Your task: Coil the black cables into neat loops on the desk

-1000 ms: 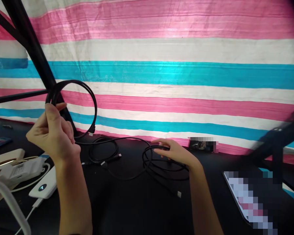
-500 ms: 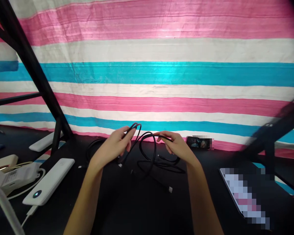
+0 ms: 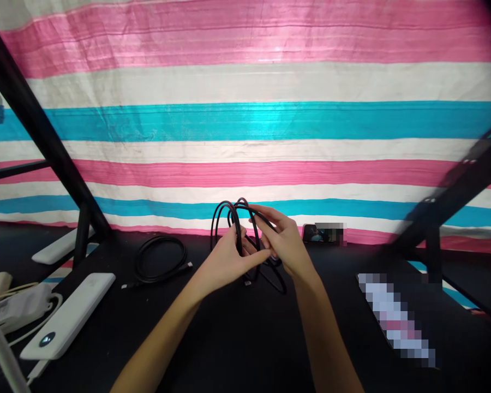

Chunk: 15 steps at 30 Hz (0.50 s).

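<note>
A black cable (image 3: 217, 214), loosely looped, is held up between my two hands over the black table (image 3: 245, 338). My left hand (image 3: 235, 256) is closed round several of its loops, with the thumb pointing right. From the right, my right hand (image 3: 280, 234) pinches the cable between thumb and fingers, close against the left. More loops hang below the right hand, and one light connector tip (image 3: 247, 283) shows under the hands. To the left, a second black cable (image 3: 161, 278) lies coiled on the table with pale plugs at its ends.
On the left lie a white power bank (image 3: 71, 316) with a lead, another white slab (image 3: 59, 246) and a white power strip (image 3: 20, 308). A propped phone (image 3: 313, 233) stands at the back; a blurred flat device (image 3: 393, 316) lies right. Black frame legs (image 3: 61, 164) flank a striped sheet (image 3: 245, 120).
My hands have come together, the left moving right and the loops gathering between them. The coiled cable on the left is now uncovered. The view has shifted slightly.
</note>
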{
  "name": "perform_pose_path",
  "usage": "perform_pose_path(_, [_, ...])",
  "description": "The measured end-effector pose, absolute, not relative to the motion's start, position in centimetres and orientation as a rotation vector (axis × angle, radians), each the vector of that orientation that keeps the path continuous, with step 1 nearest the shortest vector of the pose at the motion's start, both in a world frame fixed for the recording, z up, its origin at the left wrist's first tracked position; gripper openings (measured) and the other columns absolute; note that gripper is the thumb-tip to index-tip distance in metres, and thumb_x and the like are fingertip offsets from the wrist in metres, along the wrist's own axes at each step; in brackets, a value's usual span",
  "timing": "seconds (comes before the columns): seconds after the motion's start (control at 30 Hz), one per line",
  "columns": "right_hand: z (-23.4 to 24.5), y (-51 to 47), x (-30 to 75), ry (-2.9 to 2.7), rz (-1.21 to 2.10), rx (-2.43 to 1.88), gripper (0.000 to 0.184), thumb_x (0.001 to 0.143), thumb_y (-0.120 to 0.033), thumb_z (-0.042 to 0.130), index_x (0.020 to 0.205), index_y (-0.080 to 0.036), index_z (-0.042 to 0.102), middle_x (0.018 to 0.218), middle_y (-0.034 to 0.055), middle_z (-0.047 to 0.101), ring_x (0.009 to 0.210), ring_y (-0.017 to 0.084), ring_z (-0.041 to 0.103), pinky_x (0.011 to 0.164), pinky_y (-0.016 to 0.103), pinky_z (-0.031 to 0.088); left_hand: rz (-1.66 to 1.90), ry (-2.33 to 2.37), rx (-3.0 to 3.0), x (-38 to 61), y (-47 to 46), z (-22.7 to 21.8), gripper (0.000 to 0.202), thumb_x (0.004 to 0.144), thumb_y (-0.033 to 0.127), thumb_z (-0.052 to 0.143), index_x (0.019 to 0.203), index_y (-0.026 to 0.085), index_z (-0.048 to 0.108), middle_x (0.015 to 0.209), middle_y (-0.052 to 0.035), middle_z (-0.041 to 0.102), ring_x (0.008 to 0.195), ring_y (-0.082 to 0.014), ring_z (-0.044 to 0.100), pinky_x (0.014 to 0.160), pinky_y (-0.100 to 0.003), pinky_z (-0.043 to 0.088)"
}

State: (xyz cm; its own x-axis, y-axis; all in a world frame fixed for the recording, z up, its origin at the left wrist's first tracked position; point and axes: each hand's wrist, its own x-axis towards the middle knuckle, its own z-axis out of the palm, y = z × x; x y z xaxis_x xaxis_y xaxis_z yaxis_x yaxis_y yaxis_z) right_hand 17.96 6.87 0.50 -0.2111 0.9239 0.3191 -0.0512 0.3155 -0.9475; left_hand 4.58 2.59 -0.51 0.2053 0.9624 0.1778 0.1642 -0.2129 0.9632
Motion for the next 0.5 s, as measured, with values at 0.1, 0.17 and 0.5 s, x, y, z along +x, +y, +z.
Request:
perform_pose_path(0.1, [0.3, 7.0, 17.9, -1.592, 1.083, -0.905, 0.031, 0.079, -0.036, 0.06, 0.107, -0.023, 0.067, 0.084, 0.0039, 0.068, 0.036, 0.003, 0.04, 0.032, 0.02, 0.027, 1.105, 1.03, 1.53, 4.4, 2.8, -0.5, 0.024, 0.075, 0.023, 0.058, 0.083, 0.022, 0.035, 0.057, 0.0059, 0.054, 0.054, -0.0131, 0.058, 0.054, -0.024, 0.044])
perform_pose_path(0.17, [0.2, 7.2, 18.1, -1.617, 1.057, -0.952, 0.032, 0.08, -0.036, 0.058, 0.107, -0.021, 0.067, 0.085, 0.005, 0.069, 0.038, 0.004, 0.043, 0.035, 0.021, 0.029, 1.114, 1.018, 1.447, 3.9, 3.0, -0.2, 0.022, 0.075, 0.019, 0.053, 0.084, 0.022, 0.033, 0.05, 0.0093, 0.049, 0.047, -0.0123, 0.057, 0.049, -0.022, 0.042])
perform_pose_path(0.5, [-0.3, 8.2, 19.5, -1.662, 1.043, -1.0, 0.029, 0.07, -0.042, 0.068, 0.086, -0.019, 0.074, 0.086, 0.007, 0.073, 0.085, 0.022, 0.064, 0.078, 0.034, 0.046, 1.289, 1.461, 1.837, -0.1, 3.8, 1.0, 0.031, 0.08, 0.041, 0.059, 0.1, 0.02, 0.068, 0.077, -0.0029, 0.069, 0.057, -0.0146, 0.057, 0.051, -0.024, 0.039])
